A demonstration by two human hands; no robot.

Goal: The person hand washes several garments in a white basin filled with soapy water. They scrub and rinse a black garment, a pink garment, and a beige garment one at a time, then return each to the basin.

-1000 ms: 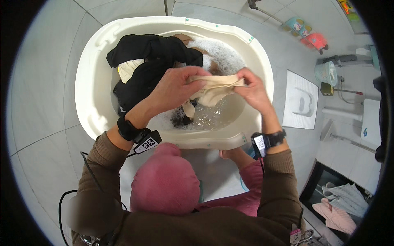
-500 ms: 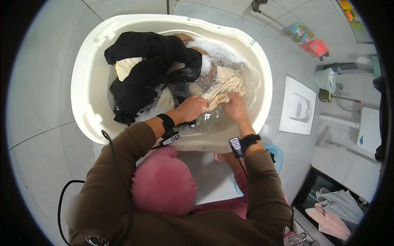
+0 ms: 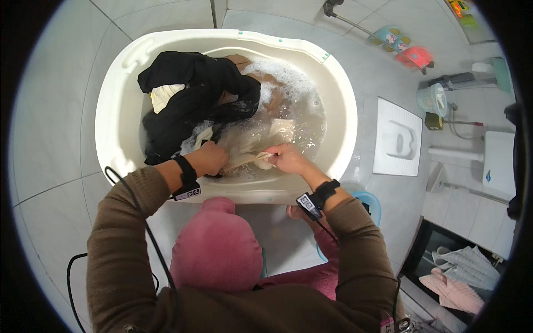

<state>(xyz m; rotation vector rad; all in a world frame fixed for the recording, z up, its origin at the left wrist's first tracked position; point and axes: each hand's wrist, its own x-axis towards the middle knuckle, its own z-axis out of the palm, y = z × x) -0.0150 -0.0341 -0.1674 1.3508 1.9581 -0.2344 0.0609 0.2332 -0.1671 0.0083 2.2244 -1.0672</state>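
A beige cloth garment (image 3: 244, 162) is stretched between my two hands at the near side of the white tub (image 3: 348, 133). My left hand (image 3: 211, 158) is closed in a fist on one end of it, beside the black clothes. Thumb and fingers of my right hand (image 3: 286, 157) pinch its other end. Most of the garment lies under cloudy, sudsy water, and a pale patch of cloth (image 3: 282, 129) shows at the surface beyond my right hand. Black clothing (image 3: 194, 94) is heaped in the tub's left half, with a cream piece (image 3: 165, 97) lying on it.
Foam (image 3: 277, 72) floats at the tub's far side. To the right are a squat toilet (image 3: 398, 136) set in the floor and a light-blue basin (image 3: 369, 206), partly behind my right forearm. Towels (image 3: 463, 266) hang at the lower right. A black cable loops beside my left arm.
My hands have moved left and farther apart, pulling the beige garment taut between them. The garment has sunk lower, mostly into the water. The whole view has shifted slightly.
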